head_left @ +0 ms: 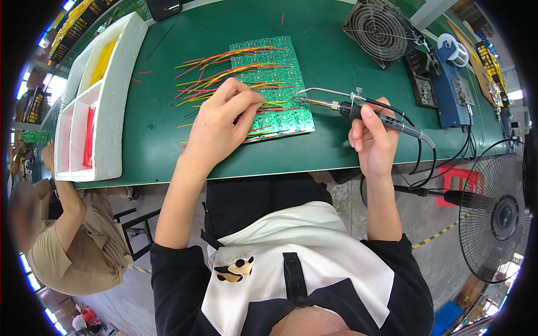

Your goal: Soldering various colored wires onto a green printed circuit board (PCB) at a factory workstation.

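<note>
Two compartments in the white box hold yellow strands, red strands. Left grip pinches — seemingly — one wire; right grip clasps a soldering iron.

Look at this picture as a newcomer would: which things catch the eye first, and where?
The eye falls first on the red and yellow wires fanned leftward from the green circuit board on the bench, where the left hand pinches at them. Next comes the soldering iron in the right hand, pointing left toward the board. A white box at the bench's left holds a yellow bundle and, apart from it, a red one.
</note>
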